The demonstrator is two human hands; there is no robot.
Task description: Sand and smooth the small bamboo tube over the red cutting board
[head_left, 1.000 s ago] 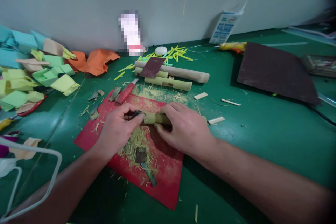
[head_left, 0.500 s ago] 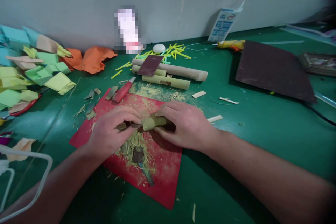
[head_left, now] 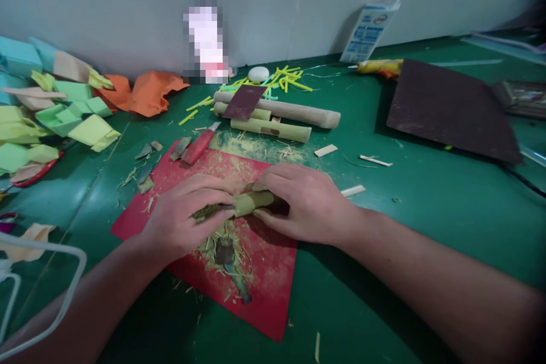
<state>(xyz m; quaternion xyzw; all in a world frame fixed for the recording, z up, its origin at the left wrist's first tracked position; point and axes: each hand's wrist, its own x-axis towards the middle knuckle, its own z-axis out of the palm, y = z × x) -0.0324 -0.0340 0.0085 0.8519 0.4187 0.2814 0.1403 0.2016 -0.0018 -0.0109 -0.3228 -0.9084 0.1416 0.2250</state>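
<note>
A short pale green bamboo tube (head_left: pixel 251 202) lies across the middle, above a red sheet (head_left: pixel 273 290). My right hand (head_left: pixel 305 203) wraps round its right part, fingers over the top and thumb below. At its left end my left hand (head_left: pixel 187 213) is closed, fingertips and thumb against the rim; a thin dark piece shows between them, its shape mostly hidden. Below the hands sit dark scraps (head_left: pixel 224 251) and a heap of green shavings (head_left: pixel 245 261). The red-handled knife (head_left: pixel 199 147) rests on the sheet's upper edge.
Behind the hands lie bamboo pieces (head_left: pixel 294 111) with a small brown sandpaper (head_left: pixel 244 102) on top. A large dark sheet (head_left: pixel 452 111) is at right, folded papers (head_left: pixel 63 105) at left. A white wire frame (head_left: pixel 77 273) stands at lower left. Wood slivers (head_left: pixel 326 151) are scattered about.
My left fingers have moved closer over the tube's left end, and less of the dark piece shows. The tube has shifted slightly right. The camera view has shifted a little.
</note>
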